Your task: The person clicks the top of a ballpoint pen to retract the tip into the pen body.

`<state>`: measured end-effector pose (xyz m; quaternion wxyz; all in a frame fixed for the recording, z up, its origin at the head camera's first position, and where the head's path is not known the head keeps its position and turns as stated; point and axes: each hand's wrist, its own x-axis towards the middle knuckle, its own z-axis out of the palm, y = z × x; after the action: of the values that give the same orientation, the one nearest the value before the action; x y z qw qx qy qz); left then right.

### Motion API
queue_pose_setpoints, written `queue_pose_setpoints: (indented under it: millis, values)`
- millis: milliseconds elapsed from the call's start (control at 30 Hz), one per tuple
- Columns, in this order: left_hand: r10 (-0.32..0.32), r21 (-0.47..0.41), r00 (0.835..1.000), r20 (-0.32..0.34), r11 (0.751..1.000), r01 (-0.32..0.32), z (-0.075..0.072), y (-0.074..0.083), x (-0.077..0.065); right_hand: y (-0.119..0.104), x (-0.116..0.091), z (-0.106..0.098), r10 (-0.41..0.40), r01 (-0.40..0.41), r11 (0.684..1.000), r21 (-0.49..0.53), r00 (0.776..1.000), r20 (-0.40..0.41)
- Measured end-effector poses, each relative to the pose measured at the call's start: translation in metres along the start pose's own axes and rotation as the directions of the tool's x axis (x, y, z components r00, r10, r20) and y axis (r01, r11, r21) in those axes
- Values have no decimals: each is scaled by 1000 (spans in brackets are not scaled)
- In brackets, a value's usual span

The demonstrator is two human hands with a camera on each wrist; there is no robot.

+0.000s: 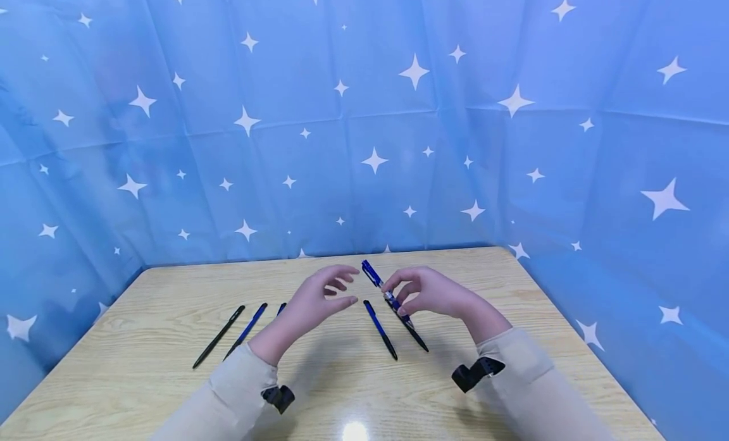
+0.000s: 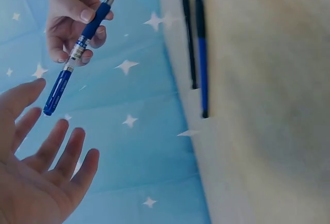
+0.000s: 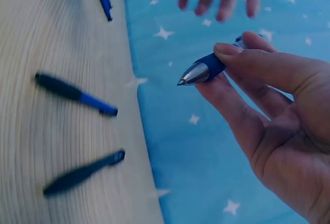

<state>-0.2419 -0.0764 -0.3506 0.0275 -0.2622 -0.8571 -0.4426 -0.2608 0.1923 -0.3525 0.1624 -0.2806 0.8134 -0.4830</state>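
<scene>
My right hand (image 1: 428, 293) pinches a blue ballpoint pen (image 2: 59, 90) by its grip section, thumb against fingertips. The pen's pointed metal tip (image 3: 195, 73) shows in the right wrist view, and its clip end slants away toward my left hand. Fingers spread and holding nothing, my left hand (image 1: 317, 297) hovers beside that clip end. Beneath the right hand lie a blue pen with a black grip (image 1: 378, 327) and a black pen (image 1: 420, 340), the latter partly covered by the held pen in the head view.
On the left of the wooden table (image 1: 142, 371) lie a black pen (image 1: 219, 336), a blue pen (image 1: 249, 329) and another blue pen (image 1: 281, 307) mostly hidden behind my left arm. A blue star-patterned curtain (image 1: 302, 175) hangs behind the table and along its sides.
</scene>
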Motion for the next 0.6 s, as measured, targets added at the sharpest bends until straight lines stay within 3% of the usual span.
queue_pose_setpoints:
  millis: [133,267,400,600]
  values:
    - [-7,-35,994,-113,999,3,-7,7,7,-7,5,9,-50,51,999,5,998,-23]
    - [-53,-92,982,-184,995,37,-11,12,10,-13,9,16,-77,77,997,-6,995,-57]
    - [-94,-143,969,-230,988,62,-10,16,13,-17,12,23,-84,86,996,11,993,-84]
    - [-106,-215,959,-262,975,49,-6,20,16,-21,15,32,-114,126,989,78,984,-137]
